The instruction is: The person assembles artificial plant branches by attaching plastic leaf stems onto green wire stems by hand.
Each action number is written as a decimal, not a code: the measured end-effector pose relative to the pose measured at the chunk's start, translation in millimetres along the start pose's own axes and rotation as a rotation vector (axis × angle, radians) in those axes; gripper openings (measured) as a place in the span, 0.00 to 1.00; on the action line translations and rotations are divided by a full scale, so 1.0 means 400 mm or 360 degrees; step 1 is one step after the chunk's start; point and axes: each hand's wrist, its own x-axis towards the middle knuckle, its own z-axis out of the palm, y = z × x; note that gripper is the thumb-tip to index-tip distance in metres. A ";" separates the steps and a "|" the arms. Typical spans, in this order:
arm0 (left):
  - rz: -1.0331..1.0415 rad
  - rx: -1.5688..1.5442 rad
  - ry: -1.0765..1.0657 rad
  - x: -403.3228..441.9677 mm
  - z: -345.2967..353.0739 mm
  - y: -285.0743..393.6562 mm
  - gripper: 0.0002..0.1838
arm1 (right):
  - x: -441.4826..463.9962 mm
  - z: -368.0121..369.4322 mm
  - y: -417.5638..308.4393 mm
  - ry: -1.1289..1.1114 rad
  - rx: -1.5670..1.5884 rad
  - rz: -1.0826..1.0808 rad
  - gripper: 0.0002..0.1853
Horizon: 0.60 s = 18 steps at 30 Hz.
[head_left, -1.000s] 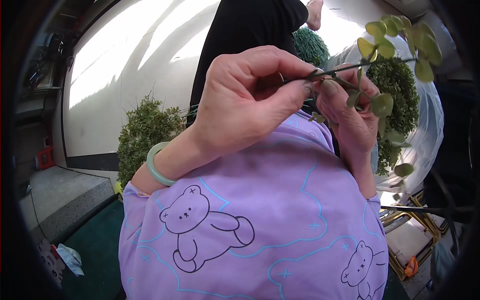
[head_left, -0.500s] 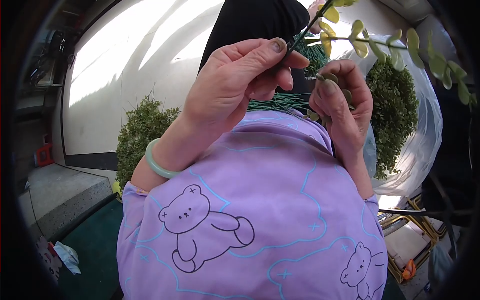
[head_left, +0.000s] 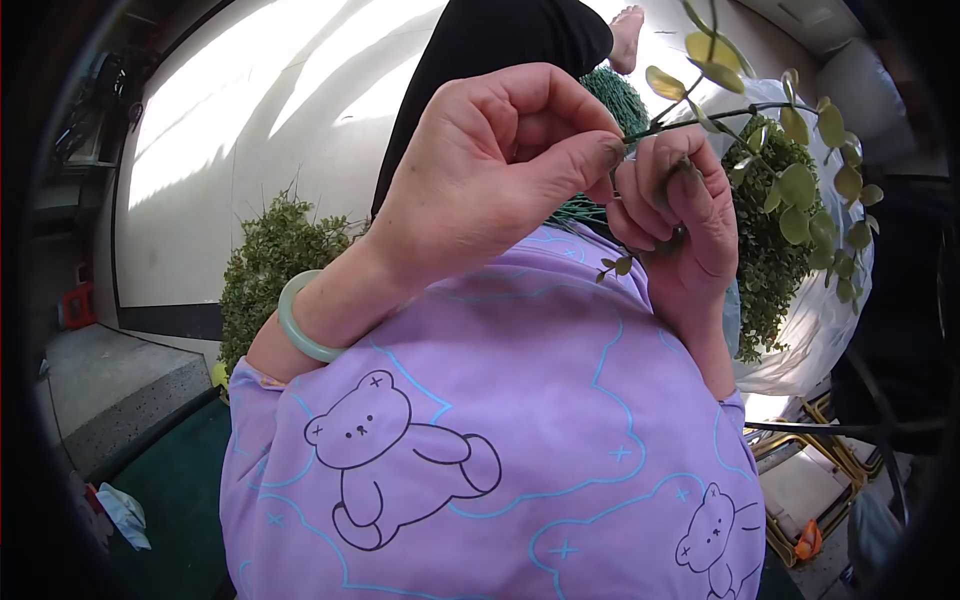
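Note:
My left hand [head_left: 500, 165], with a pale green bangle on its wrist, pinches the dark stem end of a leafy branch [head_left: 796, 188] between thumb and fingertips. From there the branch arches to the upper right, bearing round, yellowish-green leaves. Right beside it, my right hand [head_left: 705, 225] is closed with its fingers curled, against the stem just below the pinch. A small sprig of leaves [head_left: 622, 266] pokes out under its curled fingers; most of that sprig is hidden in the hand. Behind the hands, thin green stems [head_left: 617, 97] lie in a bundle by the black-trousered leg.
A bushy heap of small-leaved greenery [head_left: 275, 255] stands to the left. Another heap [head_left: 775, 290] sits in a clear plastic bag [head_left: 845, 330] on the right. Gold-framed folding chairs [head_left: 805, 490] lie at lower right. A grey step [head_left: 120, 385] is at left.
My hands have come together at the stem, the left moving right and slightly down. The branch has swung lower on the right. The right hand's fingers have curled in more.

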 end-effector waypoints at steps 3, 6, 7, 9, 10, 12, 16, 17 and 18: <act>-0.0041 -0.0122 -0.0062 -0.007 0.009 0.012 0.06 | -0.005 0.005 -0.002 0.0000 0.0019 0.0027 0.10; -0.0101 -0.0248 -0.0115 -0.009 0.015 0.031 0.06 | -0.011 0.010 -0.006 0.0028 -0.0007 0.0092 0.10; -0.0123 -0.0268 -0.0128 -0.009 0.017 0.034 0.06 | -0.010 0.007 -0.007 0.0008 -0.0028 0.0098 0.10; -0.0154 -0.0291 -0.0139 -0.010 0.020 0.035 0.06 | -0.008 0.002 -0.007 -0.0046 -0.0044 0.0111 0.10; -0.0160 -0.0294 -0.0137 -0.010 0.021 0.035 0.06 | -0.006 0.000 -0.008 -0.0082 -0.0038 0.0118 0.10; -0.0160 -0.0288 -0.0130 -0.011 0.023 0.034 0.06 | -0.007 -0.002 -0.006 -0.0099 -0.0044 0.0117 0.10; -0.0134 -0.0230 -0.0107 -0.013 0.025 0.030 0.06 | -0.010 0.003 -0.003 -0.0006 -0.0052 0.0116 0.10; -0.0128 -0.0208 -0.0099 -0.013 0.025 0.029 0.06 | -0.011 0.004 -0.003 0.0019 -0.0043 0.0125 0.10; -0.0124 -0.0189 -0.0101 -0.014 0.024 0.029 0.06 | -0.013 0.004 -0.003 0.0044 -0.0061 0.0118 0.10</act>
